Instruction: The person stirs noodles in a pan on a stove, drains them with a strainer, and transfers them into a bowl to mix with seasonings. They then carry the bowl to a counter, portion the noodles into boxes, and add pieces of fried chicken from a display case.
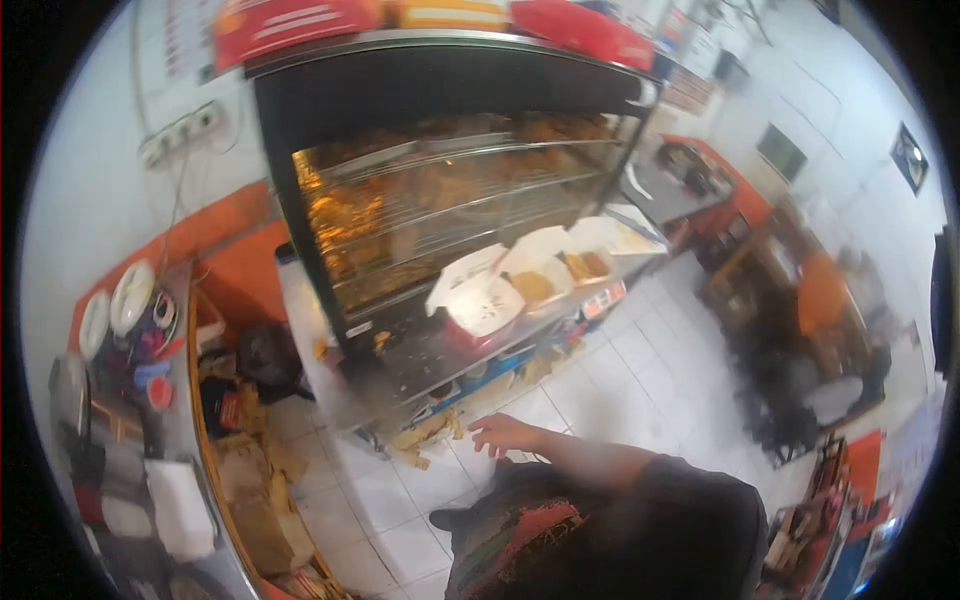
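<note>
My right hand [503, 436] reaches leftward from a dark sleeve, over the tiled floor and in front of the display cabinet's counter. Its fingers are loosely spread, and I see nothing in them. Nearest to it is the cabinet's front ledge [415, 375]. On that ledge stand open paper boxes. The left box [487, 305] looks white inside with dark marks and a reddish outside. Golden-brown food [533, 287] lies in the middle one. The right one holds yellowish and reddish-brown food [587, 265]. My left hand does not show.
A glass display cabinet [470, 180] holds shelves of fried-looking food. At left, a counter [185, 370] carries a white foam box [182, 508] and assorted items. Crumpled brown paper [425, 440] lies low by the cabinet. Dark, blurred furniture [775, 370] stands at right.
</note>
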{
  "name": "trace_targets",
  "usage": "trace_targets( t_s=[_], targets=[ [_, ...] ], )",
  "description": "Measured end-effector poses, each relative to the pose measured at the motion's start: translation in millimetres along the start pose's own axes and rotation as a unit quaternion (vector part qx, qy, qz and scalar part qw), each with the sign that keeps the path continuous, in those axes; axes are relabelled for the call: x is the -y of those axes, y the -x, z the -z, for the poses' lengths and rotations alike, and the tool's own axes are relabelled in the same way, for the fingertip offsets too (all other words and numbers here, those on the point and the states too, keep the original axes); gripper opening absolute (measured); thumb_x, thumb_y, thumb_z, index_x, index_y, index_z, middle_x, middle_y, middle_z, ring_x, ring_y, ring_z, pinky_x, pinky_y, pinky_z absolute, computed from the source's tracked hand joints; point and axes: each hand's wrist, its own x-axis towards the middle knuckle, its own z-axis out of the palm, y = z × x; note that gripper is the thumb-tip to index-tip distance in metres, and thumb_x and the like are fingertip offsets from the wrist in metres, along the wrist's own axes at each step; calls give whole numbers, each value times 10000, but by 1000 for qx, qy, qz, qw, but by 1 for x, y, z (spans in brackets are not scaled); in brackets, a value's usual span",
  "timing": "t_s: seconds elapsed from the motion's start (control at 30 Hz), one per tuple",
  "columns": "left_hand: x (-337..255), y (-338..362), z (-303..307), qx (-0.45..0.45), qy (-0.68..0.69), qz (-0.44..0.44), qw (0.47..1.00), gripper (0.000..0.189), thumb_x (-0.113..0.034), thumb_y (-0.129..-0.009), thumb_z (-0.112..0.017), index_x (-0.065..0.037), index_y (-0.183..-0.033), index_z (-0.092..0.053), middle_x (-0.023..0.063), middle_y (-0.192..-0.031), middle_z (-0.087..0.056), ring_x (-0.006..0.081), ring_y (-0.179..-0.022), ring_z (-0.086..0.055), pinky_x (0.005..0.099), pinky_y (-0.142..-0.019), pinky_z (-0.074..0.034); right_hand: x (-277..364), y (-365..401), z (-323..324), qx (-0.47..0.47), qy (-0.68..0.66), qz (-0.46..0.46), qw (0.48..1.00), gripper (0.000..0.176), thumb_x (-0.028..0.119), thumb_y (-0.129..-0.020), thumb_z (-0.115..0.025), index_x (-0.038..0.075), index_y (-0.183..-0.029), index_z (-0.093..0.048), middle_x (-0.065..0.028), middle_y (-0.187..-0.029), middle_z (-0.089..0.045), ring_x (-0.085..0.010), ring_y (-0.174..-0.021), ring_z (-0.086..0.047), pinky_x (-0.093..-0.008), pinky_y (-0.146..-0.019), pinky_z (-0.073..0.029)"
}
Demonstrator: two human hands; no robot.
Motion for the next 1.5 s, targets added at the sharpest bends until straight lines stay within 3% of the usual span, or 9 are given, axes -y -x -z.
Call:
trace_targets(
  t_s=[0.07, 0.13, 0.2, 0.47, 0.6, 0.8, 1.13, 1.3, 1.5],
  targets=[
    [39, 17, -81, 185, 32, 129, 974, 252, -142, -884, -511, 33, -1065, -531, 151, -1043, -567, 272, -895, -544, 354, -829, -448, -12, 3, 31, -37, -42, 17, 998, 486, 138, -840, -538, -14, -1296, -464, -109, -891, -665, -168, -607, -611, -280, -495, -496],
    [-42, 68, -115, 305, -13, -159, 939, 185, -79, -834, -506, 28, -983, -529, 125, -934, -552, 233, -824, -515, 312, -791, -452, -27, 9, 74, -88, -91, 38, 991, 469, 157, -863, -544, -28, -1287, -468, -110, -888, -664, -154, -624, -610, -268, -513, -505],
    [-150, 103, -133, 318, -29, -260, 911, 165, -76, -824, -528, 24, -955, -534, 127, -904, -552, 220, -829, -518, 310, -759, -457, -34, 20, 119, -177, -133, 55, 974, 440, 115, -861, -514, -36, -1273, -478, -110, -866, -666, -154, -619, -610, -265, -509, -502],
    [-288, 202, -207, 301, -315, -514, 739, 247, -93, -808, -571, 41, -1012, -534, 178, -1010, -537, 309, -936, -538, 363, -825, -439, -96, 55, 358, -466, -290, 125, 827, 441, 57, -800, -500, -39, -1230, -516, -114, -836, -671, -146, -595, -603, -253, -495, -490],
    [-329, 341, -267, 415, -273, -499, 710, 248, -87, -805, -577, 38, -1014, -534, 172, -1007, -537, 302, -919, -541, 361, -810, -442, -126, 48, 506, -526, -340, 148, 766, 406, 76, -790, -496, -29, -1179, -546, -105, -797, -660, -135, -589, -587, -244, -494, -478],
    [-353, 499, -324, 623, -336, -280, 649, 252, -79, -799, -586, 35, -1018, -535, 164, -1001, -536, 290, -893, -544, 357, -787, -448, -166, 1, 654, -562, -383, 136, 720, 328, 11, -793, -467, -62, -1101, -552, -102, -761, -640, -116, -552, -573, -221, -467, -454],
    [-316, 503, -384, 748, -300, -35, 591, 260, -65, -790, -601, 28, -1023, -535, 150, -992, -536, 272, -851, -551, 350, -748, -456, -160, 1, 711, -555, -418, 149, 704, 303, 30, -829, -478, -38, -1115, -551, -91, -774, -631, -114, -538, -560, -227, -459, -453],
    [-382, 631, -471, 779, -293, -116, 542, 254, -81, -794, -606, 22, -1017, -541, 143, -977, -542, 264, -842, -552, 349, -743, -457, -146, 44, 800, -580, -400, 168, 689, 307, 47, -819, -495, -31, -1108, -563, -84, -784, -636, -113, -553, -551, -236, -463, -447],
    [-516, 897, -585, 810, -210, -243, 491, 245, -107, -801, -611, 13, -1006, -550, 134, -958, -551, 255, -834, -553, 348, -742, -457, -208, 4, 1059, -638, -383, 194, 640, 313, 53, -783, -522, -10, -1085, -570, -72, -780, -636, -113, -564, -542, -237, -459, -434]
  ],
)
